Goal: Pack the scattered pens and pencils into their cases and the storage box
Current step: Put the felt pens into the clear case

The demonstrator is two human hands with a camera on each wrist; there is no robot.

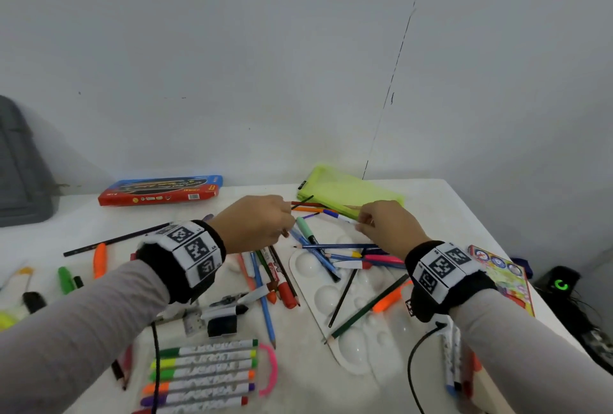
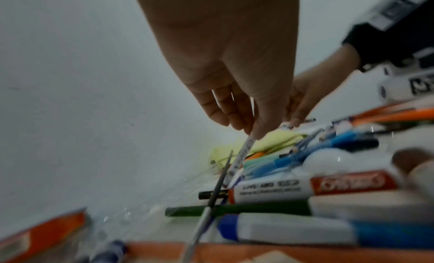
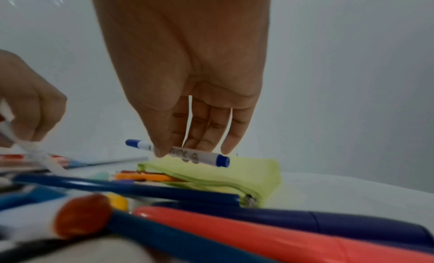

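White marker [image 3: 180, 153] with blue ends is pinched between thumb and fingertips [image 3: 226, 146] of the right hand [image 3: 187, 72], just above the green pouch [image 3: 246, 171]. Left hand [image 2: 225, 53] pinches a thin white pen [image 2: 244, 152], its tip angled down among scattered pens.

Head view looked down from above at the white table [image 1: 431, 208]; both wrist views sat low, close, facing the wall, sharing the green pouch [image 3: 246, 172].

Loose pens [image 1: 318, 249] crowding the near approach to the green pouch [image 1: 348, 193].
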